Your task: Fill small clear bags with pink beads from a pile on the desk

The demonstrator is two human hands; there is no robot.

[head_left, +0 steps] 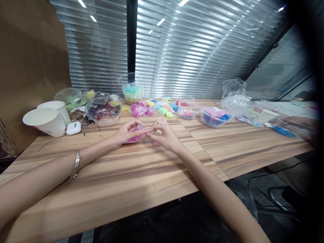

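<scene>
The thumb and fingertips of the right hand [165, 135] are brought together in a close pinch at the right edge of a small clear plastic bag [137, 133] with bright pink contents. Whether they grip the plastic itself or something tiny beside it, I can't tell from here. The left hand [124, 133] has its fingers curled and closed on that same bag, keeping it just above or against the wood-grain table [162, 172], near its middle; I can't make out which. A silver bangle [75, 164] circles the left wrist.

Just beyond the hands lie pink packets [141, 110], with yellow, green and blue ones mixed in to their right. Behind them stands a stack of clear tubs [132, 91] with yellow and blue-green contents. Over on the left, a round clear bowl [103, 110] holds something dark red, near a white earbud case [73, 128] and two paper cups [45, 120], both tilted.

To the right of the packets sits a clear tub with red pieces [188, 109], then a bowl of blue and pink packets [216, 116]. Farther right, at the blurred edge, another person's hand [300, 122] is over a shallow container with blue contents [285, 131].
</scene>
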